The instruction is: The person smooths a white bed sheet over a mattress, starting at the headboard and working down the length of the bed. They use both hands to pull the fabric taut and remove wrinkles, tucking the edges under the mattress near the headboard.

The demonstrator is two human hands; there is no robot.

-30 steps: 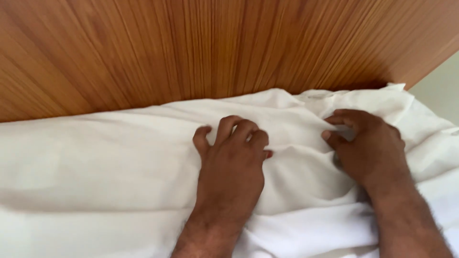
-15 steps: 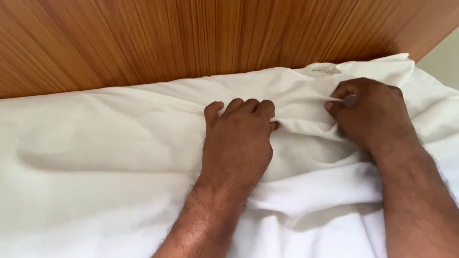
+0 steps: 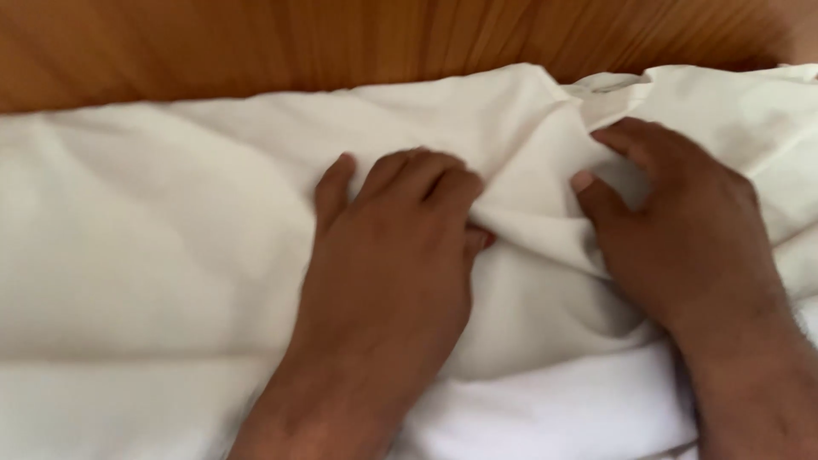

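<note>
A white sheet (image 3: 170, 221) lies bunched along a wooden headboard. My left hand (image 3: 392, 255) rests palm down on it, its fingers curled into a fold of the cloth. My right hand (image 3: 682, 230) sits just to the right, thumb and fingers pinching a raised ridge of the same sheet near its top edge. A fold of fabric stands up between the two hands. A whiter layer of bedding (image 3: 554, 417) shows under the sheet at the bottom.
The wooden headboard (image 3: 256, 43) with vertical grain runs across the whole top of the view, right behind the sheet's edge. A small fabric tag (image 3: 609, 81) lies at the sheet's top edge above my right hand.
The view has dropped closer to the bed, so both hands look larger. My hands have stayed on the sheet, gathering the fold between them; the picture is now blurred by motion.
</note>
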